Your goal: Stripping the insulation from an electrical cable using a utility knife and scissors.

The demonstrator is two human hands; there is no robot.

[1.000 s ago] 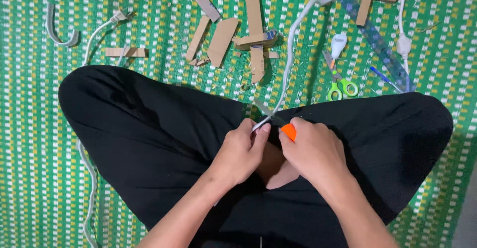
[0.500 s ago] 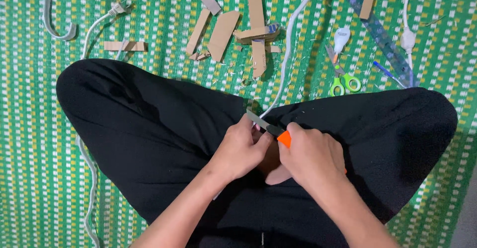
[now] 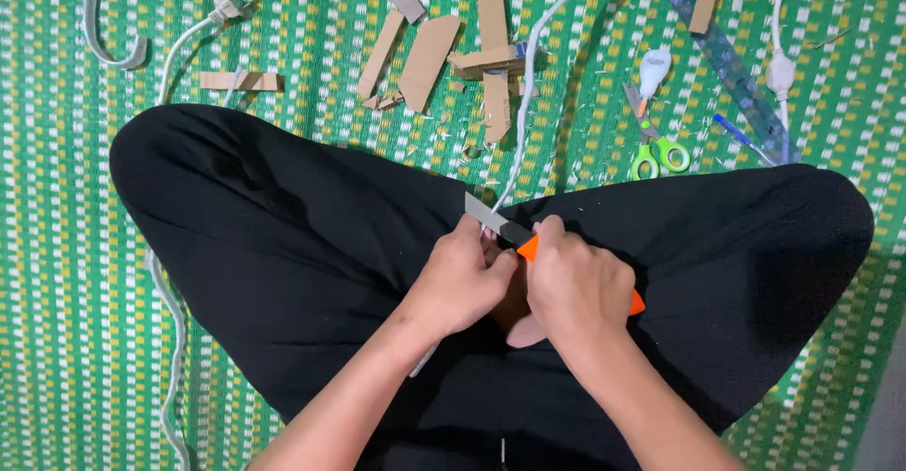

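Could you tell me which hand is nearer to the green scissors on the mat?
Right. The right hand, gripping the orange knife, sits below-left of the scissors; the left hand lies farther left.

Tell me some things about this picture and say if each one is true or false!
1. The right hand holds an orange utility knife. True.
2. The left hand is empty and resting on the mat. False: it pinches the white cable at the lap, beside the blade.
3. The scissors have red handles. False: the handles are green.
4. Cardboard strips lie on the green woven mat. True.
5. The person wears white trousers. False: the trousers are black.
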